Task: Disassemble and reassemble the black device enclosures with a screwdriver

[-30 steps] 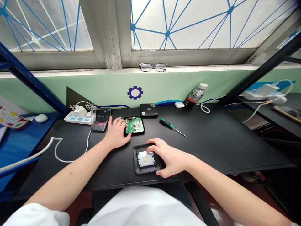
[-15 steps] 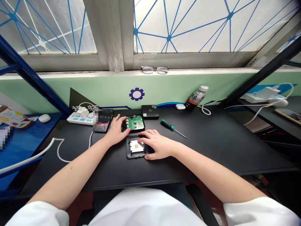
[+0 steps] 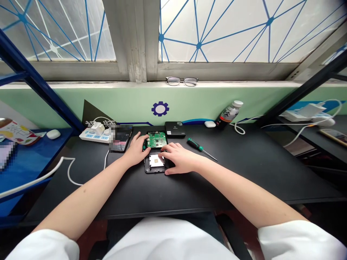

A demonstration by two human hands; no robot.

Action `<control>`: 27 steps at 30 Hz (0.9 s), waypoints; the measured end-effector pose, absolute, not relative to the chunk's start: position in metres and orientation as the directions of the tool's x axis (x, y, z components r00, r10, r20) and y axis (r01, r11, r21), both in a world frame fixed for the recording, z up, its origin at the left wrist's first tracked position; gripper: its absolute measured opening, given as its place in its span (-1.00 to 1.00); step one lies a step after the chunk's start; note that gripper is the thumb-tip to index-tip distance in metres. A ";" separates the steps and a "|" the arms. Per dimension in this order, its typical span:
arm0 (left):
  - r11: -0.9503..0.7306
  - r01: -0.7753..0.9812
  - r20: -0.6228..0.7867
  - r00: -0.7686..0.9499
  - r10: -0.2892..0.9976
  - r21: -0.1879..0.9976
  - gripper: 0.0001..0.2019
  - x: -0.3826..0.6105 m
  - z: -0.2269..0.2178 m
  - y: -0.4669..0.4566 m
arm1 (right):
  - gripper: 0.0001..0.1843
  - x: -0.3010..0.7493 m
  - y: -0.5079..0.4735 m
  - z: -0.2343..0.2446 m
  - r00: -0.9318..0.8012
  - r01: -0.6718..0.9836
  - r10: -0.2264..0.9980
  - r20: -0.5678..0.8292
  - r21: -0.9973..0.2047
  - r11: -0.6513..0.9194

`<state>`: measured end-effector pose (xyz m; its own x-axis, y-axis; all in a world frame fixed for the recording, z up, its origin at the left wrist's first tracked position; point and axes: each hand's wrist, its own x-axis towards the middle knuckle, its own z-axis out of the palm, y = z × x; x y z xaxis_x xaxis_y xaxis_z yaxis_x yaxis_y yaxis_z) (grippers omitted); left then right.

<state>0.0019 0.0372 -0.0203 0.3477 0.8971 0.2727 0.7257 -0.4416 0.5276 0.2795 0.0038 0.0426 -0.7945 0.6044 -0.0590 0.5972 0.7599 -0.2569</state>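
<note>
A small black case with a green circuit board (image 3: 157, 140) lies open on the desk. My left hand (image 3: 136, 148) rests along its left side, fingers spread, index finger and thumb at the case's edge. Beneath this hand the dark green handle of a second tool (image 3: 144, 147) partly shows. Just in front of the case is a square black cover (image 3: 150, 169), inner side up, with a white metal plate (image 3: 155, 161) on it. My right hand (image 3: 179, 158) grips the cover's right side, thumb at the near edge and fingers over the far part.
A green-and-black screwdriver (image 3: 200, 148) lies to the right. Behind are a black box (image 3: 175, 130), a white earbud case (image 3: 210, 124) and a bottle (image 3: 229, 114). A phone (image 3: 123, 139) and a power strip (image 3: 93, 136) with cables sit at left.
My right hand has moved the cover away from me, close up to the case's front edge. My left hand stays at the case. The camera view has shifted slightly.
</note>
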 end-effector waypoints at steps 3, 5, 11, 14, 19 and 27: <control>-0.427 0.717 0.284 0.320 0.904 0.552 -0.46 0.001 -0.023 0.040 | -0.27 0.276 0.011 0.049 -0.768 0.637 0.630 -0.115 -0.242 0.732; -0.411 0.717 0.282 0.301 0.911 0.563 -0.46 0.001 -0.025 0.042 | -0.32 0.272 0.017 0.055 -0.757 0.652 0.640 -0.135 -0.233 0.722; -0.409 0.714 0.299 0.284 0.911 0.568 -0.48 0.001 -0.029 0.046 | -0.69 0.248 0.052 0.058 -0.668 0.711 0.743 -0.024 -0.316 0.629; -0.421 0.686 0.287 0.309 0.907 0.594 -0.46 0.000 -0.028 0.046 | -0.70 0.228 0.074 0.050 -0.571 0.757 0.820 0.034 -0.364 0.543; -0.412 0.658 0.262 0.320 0.911 0.630 -0.45 0.000 -0.025 0.044 | -0.75 0.199 0.104 0.041 -0.562 0.770 0.827 0.002 -0.366 0.523; -0.394 0.683 0.256 0.301 0.919 0.615 -0.44 0.000 -0.024 0.045 | -0.80 0.181 0.133 0.040 -0.573 0.785 0.812 -0.114 -0.359 0.504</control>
